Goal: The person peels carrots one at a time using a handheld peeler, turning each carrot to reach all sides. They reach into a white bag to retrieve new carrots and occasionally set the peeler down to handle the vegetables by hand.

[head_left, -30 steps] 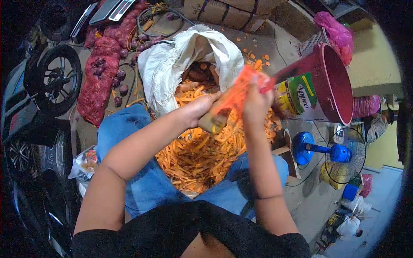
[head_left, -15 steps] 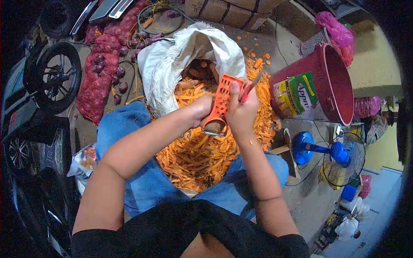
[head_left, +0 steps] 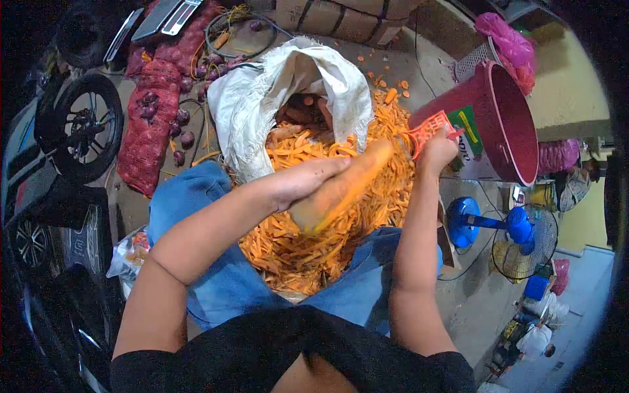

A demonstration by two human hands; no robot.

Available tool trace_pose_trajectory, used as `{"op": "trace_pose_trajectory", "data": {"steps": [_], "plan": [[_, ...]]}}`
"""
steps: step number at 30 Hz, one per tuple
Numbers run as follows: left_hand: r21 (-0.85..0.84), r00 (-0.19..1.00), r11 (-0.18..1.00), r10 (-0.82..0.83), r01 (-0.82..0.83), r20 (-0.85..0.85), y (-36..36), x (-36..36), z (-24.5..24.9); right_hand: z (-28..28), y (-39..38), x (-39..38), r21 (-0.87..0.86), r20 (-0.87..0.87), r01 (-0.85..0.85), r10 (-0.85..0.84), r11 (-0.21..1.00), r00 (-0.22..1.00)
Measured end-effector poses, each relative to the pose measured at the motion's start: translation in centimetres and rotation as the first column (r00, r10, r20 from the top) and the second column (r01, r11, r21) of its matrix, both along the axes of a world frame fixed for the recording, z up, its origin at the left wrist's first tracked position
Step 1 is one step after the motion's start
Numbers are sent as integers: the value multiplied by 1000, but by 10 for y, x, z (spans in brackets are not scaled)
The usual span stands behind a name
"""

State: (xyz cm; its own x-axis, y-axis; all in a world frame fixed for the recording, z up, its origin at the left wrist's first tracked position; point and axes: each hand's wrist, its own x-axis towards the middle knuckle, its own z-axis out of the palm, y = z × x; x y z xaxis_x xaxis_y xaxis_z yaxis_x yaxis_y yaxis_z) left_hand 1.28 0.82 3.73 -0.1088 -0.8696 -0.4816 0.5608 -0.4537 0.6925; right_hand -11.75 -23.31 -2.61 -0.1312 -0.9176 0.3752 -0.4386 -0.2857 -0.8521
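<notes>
My left hand [head_left: 311, 182] is wrapped round a large, thick carrot [head_left: 350, 185], which slants up to the right over the pile and is smeared by motion. Its near end looks yellowish-green. Off the carrot's far tip, my right hand [head_left: 438, 154] grips an orange plastic peeler [head_left: 429, 129] with a slotted body, in front of the red bucket. Whether a knife is also in the right hand cannot be made out. Below both hands, between my knees, lies a heap of orange carrot peelings [head_left: 295, 252]. A white woven sack [head_left: 239, 124] opens toward me with carrots inside.
A red bucket [head_left: 514, 124] lies tilted at the right, near a blue fan [head_left: 521, 229]. Red net bags of onions [head_left: 147, 131] and loose onions are at the left, beside a motorbike wheel [head_left: 85, 131]. Cardboard boxes [head_left: 347, 19] stand at the back.
My right hand has moved right with the peeler, away from my left hand. The carrot, mostly hidden before, now shows in my left hand. The knife blade seen earlier no longer shows.
</notes>
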Motion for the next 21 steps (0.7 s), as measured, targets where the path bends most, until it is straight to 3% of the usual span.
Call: {"op": "trace_pose_trajectory", "data": {"steps": [2,3,6,7,8,11,12,14,16,18,20,21], "plan": [[37,998,999,16,-14,-56,0,7,-7,23,26,16,47,165,-211,201,976,966],[14,999,999,37,-37,0,0,8,-7,22,30,19,-13,120,-289,289,957,950],[-28,989,999,30,-26,142,-3,17,-24,46,63,37,52,172,-396,382,917,908],[-98,963,995,52,-27,265,-2,18,-25,32,56,38,-52,156,-463,465,885,871],[-167,922,986,81,-18,380,-2,19,-27,30,57,38,-52,158,-465,467,884,870],[-170,885,983,134,-63,447,-2,24,-41,39,71,40,59,222,-533,509,844,831],[-170,885,984,133,-62,446,-3,25,-38,41,72,40,59,221,-532,509,845,832],[-7,945,974,220,-225,241,-4,26,-28,47,78,38,144,279,-529,479,836,832],[14,953,983,174,-183,248,-6,26,-27,43,78,36,155,272,-530,480,834,834],[27,964,973,224,-230,144,-9,24,-26,44,85,37,163,264,-531,482,831,835],[16,963,968,248,-251,109,-12,19,-26,52,103,44,119,336,-536,474,836,814],[10,960,962,271,-273,74,-13,17,-27,44,105,50,15,335,-537,502,843,797]]}}
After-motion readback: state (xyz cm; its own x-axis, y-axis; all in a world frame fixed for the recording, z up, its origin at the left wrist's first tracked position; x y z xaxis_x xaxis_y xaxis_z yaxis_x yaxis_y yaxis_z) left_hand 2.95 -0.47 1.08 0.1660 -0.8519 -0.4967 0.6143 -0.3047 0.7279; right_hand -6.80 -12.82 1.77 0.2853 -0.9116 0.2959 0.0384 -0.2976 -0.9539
